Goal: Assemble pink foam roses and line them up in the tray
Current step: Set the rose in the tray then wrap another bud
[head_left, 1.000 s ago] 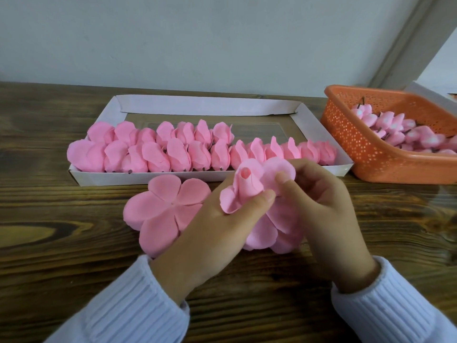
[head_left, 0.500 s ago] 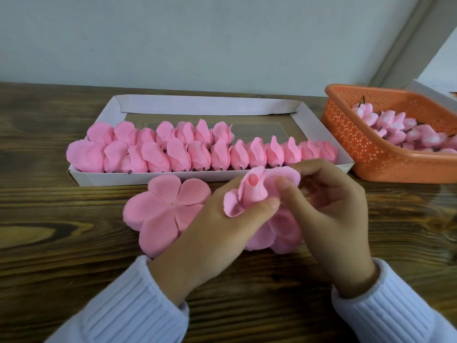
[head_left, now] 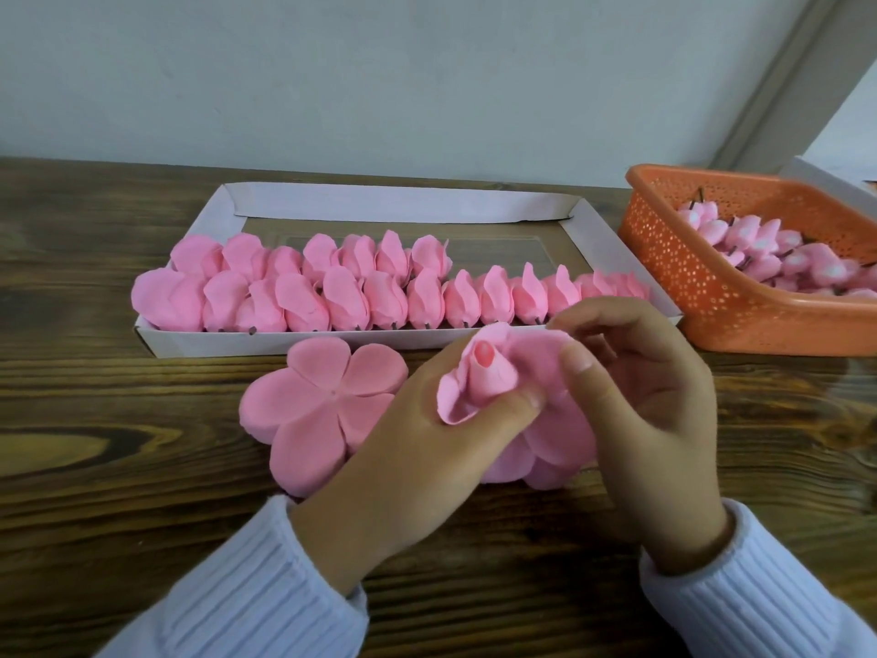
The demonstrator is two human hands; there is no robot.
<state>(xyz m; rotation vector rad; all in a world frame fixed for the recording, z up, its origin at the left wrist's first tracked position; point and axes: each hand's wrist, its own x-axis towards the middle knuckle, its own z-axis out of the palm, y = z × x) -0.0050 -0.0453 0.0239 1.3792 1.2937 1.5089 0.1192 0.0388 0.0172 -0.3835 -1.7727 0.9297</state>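
**Rose in hand, tray at twelve**

The left hand (head_left: 427, 434) pinches the half-wrapped rose (head_left: 489, 379), tip toward eleven o'clock. The right hand (head_left: 650, 420), at its three o'clock, grips an outer petal (head_left: 541, 353). The tray (head_left: 398, 204) lies beyond at twelve, back row part-filled.

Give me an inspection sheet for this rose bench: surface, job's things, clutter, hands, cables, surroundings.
Surface: dark wooden table, grain visible.
Job's things: white tray holds finished roses in two rows; flat petal piece lies in front of it; orange basket at right holds buds.
Clutter: white box edge behind the basket, mostly out of frame.
Hands: left hand pinches the half-wrapped rose; right hand pinches one of its petals.
Cables: nothing seen.
Surroundings: plain pale wall.
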